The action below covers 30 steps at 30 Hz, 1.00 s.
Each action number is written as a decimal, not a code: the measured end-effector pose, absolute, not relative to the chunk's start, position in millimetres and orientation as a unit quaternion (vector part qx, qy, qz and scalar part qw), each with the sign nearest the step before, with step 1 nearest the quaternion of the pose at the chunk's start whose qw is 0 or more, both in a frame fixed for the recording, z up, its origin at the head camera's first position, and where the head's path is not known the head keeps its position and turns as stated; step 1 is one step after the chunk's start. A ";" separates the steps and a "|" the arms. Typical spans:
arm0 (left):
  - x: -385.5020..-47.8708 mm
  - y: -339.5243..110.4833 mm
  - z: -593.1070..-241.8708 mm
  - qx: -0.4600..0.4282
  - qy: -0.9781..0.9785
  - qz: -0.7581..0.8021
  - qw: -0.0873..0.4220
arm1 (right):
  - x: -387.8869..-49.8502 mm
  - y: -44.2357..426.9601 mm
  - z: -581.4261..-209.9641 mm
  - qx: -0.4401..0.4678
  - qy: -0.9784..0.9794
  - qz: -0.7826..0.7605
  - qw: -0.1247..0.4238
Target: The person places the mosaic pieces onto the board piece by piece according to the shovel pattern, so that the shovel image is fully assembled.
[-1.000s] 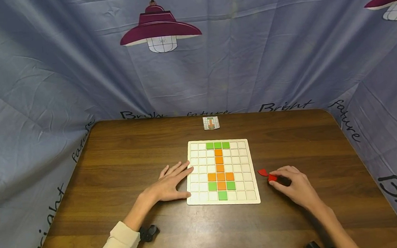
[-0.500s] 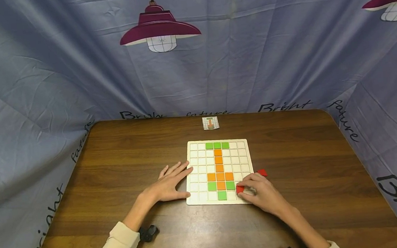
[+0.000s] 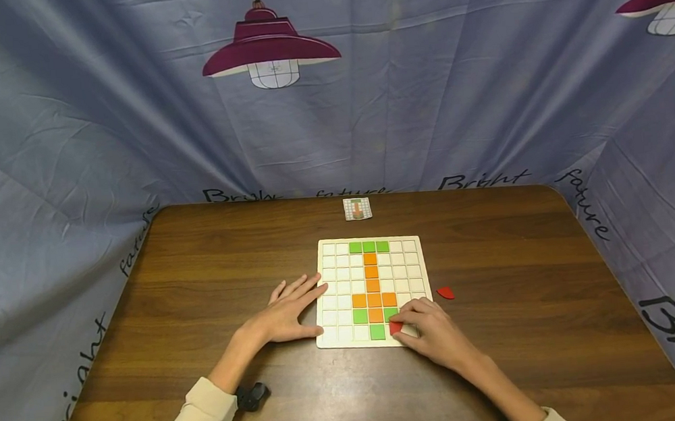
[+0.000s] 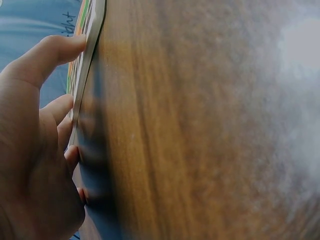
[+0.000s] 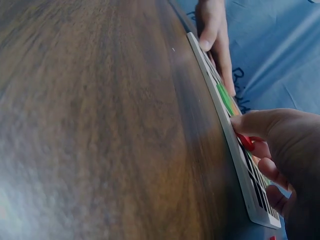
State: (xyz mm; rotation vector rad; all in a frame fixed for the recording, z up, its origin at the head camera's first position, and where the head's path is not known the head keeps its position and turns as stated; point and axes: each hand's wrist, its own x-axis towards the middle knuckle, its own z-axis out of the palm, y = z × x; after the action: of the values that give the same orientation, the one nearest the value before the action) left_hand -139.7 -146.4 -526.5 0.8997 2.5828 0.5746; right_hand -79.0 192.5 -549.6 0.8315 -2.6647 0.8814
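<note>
A white grid board lies on the table, with green tiles and orange tiles forming a pattern in its middle columns. My right hand pinches a red tile between thumb and fingers over the bottom row, right of the lowest green tile. In the right wrist view the red tile sits at the board surface, partly hidden by the fingers. My left hand rests on the board's left edge, fingers spread and nearly straight; its thumb touches the rim in the left wrist view.
A second red piece, with one curved edge, lies on the table right of the board. A small card printed with a coloured grid lies behind the board. Blue-grey printed curtains surround the brown wooden table.
My right hand has picked the red tile off the table and carried it left onto the board's bottom rows. The other red piece and my left hand have stayed put.
</note>
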 end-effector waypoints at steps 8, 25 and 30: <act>-139.5 -146.2 -526.4 0.316 0.911 0.201 0.174 | -77.8 190.2 -549.6 0.291 -0.902 0.303 0.105; -139.8 -146.7 -526.3 0.316 0.911 0.201 0.175 | -77.0 190.5 -548.0 0.301 -0.902 0.293 0.100; -140.0 -146.6 -526.7 0.316 0.911 0.200 0.175 | -76.1 190.5 -548.7 0.301 -0.900 0.298 0.101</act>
State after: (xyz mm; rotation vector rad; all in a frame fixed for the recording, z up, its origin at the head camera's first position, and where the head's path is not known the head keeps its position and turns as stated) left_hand -140.0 -146.6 -526.7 0.8953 2.5801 0.5656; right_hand -76.1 190.5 -548.7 0.8892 -2.6599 0.8802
